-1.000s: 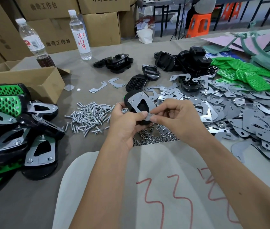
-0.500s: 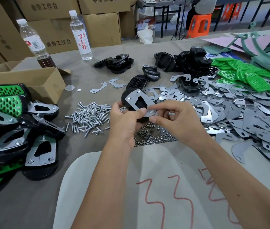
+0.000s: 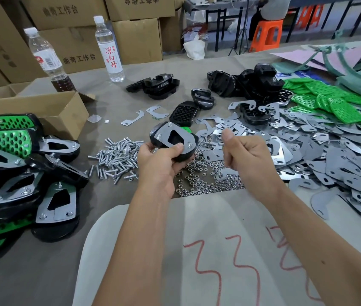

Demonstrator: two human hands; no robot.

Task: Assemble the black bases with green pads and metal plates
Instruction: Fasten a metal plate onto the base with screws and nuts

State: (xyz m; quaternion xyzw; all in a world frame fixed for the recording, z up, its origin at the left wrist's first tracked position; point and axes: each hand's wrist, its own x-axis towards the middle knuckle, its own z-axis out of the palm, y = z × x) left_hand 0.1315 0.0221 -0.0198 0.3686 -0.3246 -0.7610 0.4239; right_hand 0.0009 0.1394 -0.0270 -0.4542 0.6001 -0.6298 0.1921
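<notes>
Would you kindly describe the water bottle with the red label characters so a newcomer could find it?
Look to the stacked brown cardboard boxes behind the grey table. Two clear plastic bottles stand before them; take the right-hand clear plastic bottle. Its white label bears red characters, whereas the neighbouring bottle holds dark liquid.

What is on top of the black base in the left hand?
A metal plate lies on the black base, bolt ends poking through, left hand thumb pressing it. Its underside is hidden.
</notes>
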